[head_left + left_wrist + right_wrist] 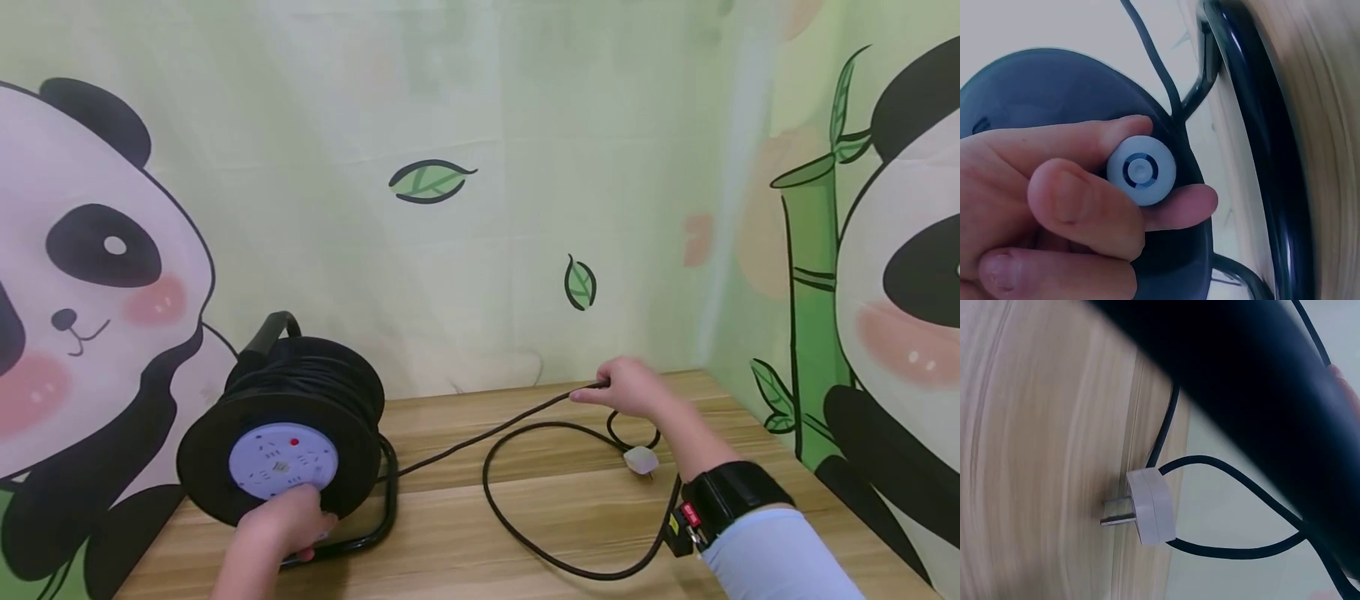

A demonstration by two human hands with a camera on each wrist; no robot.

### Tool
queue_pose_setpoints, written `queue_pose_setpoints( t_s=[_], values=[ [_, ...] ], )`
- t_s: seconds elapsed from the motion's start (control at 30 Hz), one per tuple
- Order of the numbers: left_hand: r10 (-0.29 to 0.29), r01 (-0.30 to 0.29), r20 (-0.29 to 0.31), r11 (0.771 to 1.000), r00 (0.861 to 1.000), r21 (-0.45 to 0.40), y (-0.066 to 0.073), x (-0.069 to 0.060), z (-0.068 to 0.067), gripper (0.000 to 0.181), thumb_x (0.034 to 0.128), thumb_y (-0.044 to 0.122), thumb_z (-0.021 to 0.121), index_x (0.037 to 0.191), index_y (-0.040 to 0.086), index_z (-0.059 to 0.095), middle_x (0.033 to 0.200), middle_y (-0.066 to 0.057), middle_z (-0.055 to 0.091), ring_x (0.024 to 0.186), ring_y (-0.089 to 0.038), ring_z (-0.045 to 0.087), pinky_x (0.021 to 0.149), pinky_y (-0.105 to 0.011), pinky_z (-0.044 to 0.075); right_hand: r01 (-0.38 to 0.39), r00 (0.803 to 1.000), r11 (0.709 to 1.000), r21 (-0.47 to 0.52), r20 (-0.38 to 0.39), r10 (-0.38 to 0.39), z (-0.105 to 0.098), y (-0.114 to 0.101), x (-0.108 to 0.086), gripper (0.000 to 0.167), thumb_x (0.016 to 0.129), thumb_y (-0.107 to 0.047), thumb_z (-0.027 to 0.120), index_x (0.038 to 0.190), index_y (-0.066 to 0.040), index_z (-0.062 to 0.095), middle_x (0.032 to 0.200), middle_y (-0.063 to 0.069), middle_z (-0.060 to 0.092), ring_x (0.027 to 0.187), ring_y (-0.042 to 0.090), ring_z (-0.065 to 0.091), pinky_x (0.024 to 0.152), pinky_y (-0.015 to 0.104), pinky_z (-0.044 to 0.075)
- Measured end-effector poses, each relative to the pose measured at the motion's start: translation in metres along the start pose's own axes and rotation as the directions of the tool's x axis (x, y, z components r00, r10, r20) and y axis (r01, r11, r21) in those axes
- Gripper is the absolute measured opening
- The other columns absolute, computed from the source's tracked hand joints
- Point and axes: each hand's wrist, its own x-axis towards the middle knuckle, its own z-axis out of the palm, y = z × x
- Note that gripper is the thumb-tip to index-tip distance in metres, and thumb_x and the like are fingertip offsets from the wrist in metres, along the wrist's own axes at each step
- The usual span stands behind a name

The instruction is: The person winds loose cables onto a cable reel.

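Note:
A black extension cord reel [210, 450] stands on the left of the table, with a white socket panel [281, 446] bearing a red button on its face. My left hand [287, 521] is at the lower edge of that face. In the left wrist view its fingers grip a round pale knob [1141, 170]. Off to the right, my right hand [633, 387] pinches the black power cable [487, 434], which runs up to it from the reel. Beyond the hand the cable loops down over the table to a white plug [1154, 509] with metal prongs.
A black tubular frame [388, 500] supports the reel, and a carrying handle [272, 333] rises at its back. The wooden table [442, 517] meets a panda-printed cloth backdrop [502, 275] behind and at the right. A wrist camera strap [738, 487] sits close to the cable loop.

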Motion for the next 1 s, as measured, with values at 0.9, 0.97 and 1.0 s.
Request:
queue_pose_setpoints(
  t_s=[0.9,0.97,1.0],
  values=[
    [0.011,-0.012,-0.009,0.994,1.000,-0.105,-0.067,0.000,-0.016,0.039,0.0969,0.025,0.063,0.064,0.005,0.064,0.056,-0.001,0.056,0.051,-0.011,0.041,0.057,-0.028,0.033,0.078,0.995,0.997,-0.022,0.063,-0.076,0.031,-0.051,0.015,0.061,0.088,-0.059,0.072,0.063,-0.017,0.036,0.058,-0.006,0.028,0.053,0.011,0.027,0.055,0.030,0.028],
    [0.015,-0.017,-0.017,0.994,1.000,-0.107,-0.072,-0.001,-0.018,0.040,0.0962,0.026,0.064,0.062,0.005,0.064,0.055,0.000,0.055,0.050,-0.011,0.038,0.055,-0.027,0.031,0.091,0.994,0.996,-0.024,0.069,-0.089,0.033,-0.055,0.016,0.061,0.088,-0.059,0.072,0.062,-0.017,0.036,0.058,-0.007,0.028,0.053,0.011,0.027,0.054,0.030,0.027],
    [0.017,-0.019,-0.019,0.994,1.000,-0.111,-0.074,-0.001,-0.019,0.040,0.0961,0.026,0.064,0.062,0.005,0.064,0.055,0.000,0.054,0.050,-0.011,0.037,0.055,-0.027,0.031,0.098,0.993,0.995,-0.023,0.070,-0.096,0.034,-0.057,0.016,0.061,0.088,-0.059,0.072,0.062,-0.017,0.036,0.058,-0.007,0.028,0.053,0.011,0.027,0.054,0.030,0.027]
  ],
)
